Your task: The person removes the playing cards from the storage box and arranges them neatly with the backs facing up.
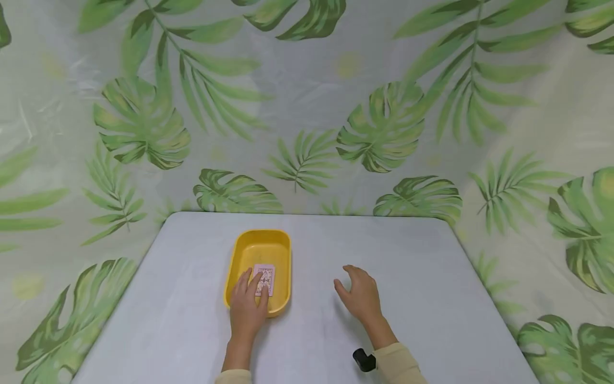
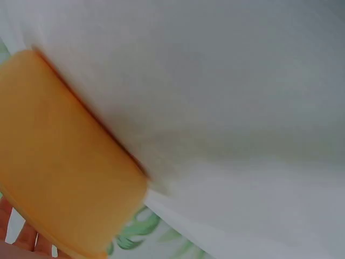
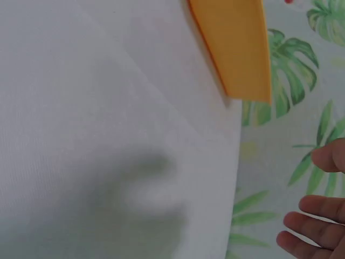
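Note:
A yellow tray [image 1: 261, 250] stands on the table, left of the middle. Inside it lies a playing card or a small stack of cards [image 1: 267, 280] with a patterned back, partly covered by fingers. My left hand [image 1: 246, 314] reaches over the tray's near left part, fingers loosely spread beside and above the cards; whether they touch is unclear. In the left wrist view, its fingers [image 2: 27, 237] show beyond the rim of the tray's orange-looking wall [image 2: 64, 162]. To the right of the tray, my right hand [image 1: 363, 293] hovers above the table with thumb and fingers apart, holding nothing.
A white cloth covers the table [image 1: 408, 256]. Behind and around it hangs a leaf-patterned sheet [image 1: 307, 106]. A black device [image 1: 364, 360] sits at the right wrist, by the sleeve.

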### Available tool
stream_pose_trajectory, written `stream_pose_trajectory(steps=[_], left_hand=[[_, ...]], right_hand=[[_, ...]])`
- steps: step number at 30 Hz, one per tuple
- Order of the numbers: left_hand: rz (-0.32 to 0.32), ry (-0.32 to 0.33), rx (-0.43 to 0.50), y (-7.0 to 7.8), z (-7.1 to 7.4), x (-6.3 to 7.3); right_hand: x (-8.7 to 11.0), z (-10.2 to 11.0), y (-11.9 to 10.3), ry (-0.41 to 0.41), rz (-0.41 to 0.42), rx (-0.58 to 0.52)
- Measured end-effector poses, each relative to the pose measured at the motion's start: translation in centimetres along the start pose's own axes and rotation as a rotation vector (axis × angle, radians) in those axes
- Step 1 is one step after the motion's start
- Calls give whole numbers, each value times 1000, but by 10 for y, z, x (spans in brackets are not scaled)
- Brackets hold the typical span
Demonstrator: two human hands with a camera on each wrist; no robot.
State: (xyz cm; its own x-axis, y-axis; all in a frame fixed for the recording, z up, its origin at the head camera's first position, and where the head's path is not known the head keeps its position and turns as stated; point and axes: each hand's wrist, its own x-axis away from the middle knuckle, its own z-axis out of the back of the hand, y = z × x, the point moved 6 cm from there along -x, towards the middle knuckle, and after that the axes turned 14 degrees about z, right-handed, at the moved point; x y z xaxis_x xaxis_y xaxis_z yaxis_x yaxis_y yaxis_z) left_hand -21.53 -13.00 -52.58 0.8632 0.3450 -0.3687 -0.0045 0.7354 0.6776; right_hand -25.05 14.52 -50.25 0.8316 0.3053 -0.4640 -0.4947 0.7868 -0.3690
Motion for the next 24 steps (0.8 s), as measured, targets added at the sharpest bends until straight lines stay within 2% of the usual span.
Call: stream_pose_trajectory(steps=[3, 7, 10, 14, 21, 24], left_hand=[[56, 39, 7, -11, 15, -1], [167, 13, -23, -29, 29, -2], [211, -10, -19, -42, 35, -2], [246, -44, -21, -53, 36, -1], [299, -71, -46, -61, 38, 0], [341, -108, -52, -65, 37, 0]], right_hand=[[1, -5, -3, -23, -13, -3], [-1, -9, -7, -53, -14, -6], [-3, -12, -10, -70, -10, -10], [-5, -16, -13, -80, -5, -12], [-10, -25, -20, -98, 9, -30], [-15, -27, -26, -102, 25, -35]])
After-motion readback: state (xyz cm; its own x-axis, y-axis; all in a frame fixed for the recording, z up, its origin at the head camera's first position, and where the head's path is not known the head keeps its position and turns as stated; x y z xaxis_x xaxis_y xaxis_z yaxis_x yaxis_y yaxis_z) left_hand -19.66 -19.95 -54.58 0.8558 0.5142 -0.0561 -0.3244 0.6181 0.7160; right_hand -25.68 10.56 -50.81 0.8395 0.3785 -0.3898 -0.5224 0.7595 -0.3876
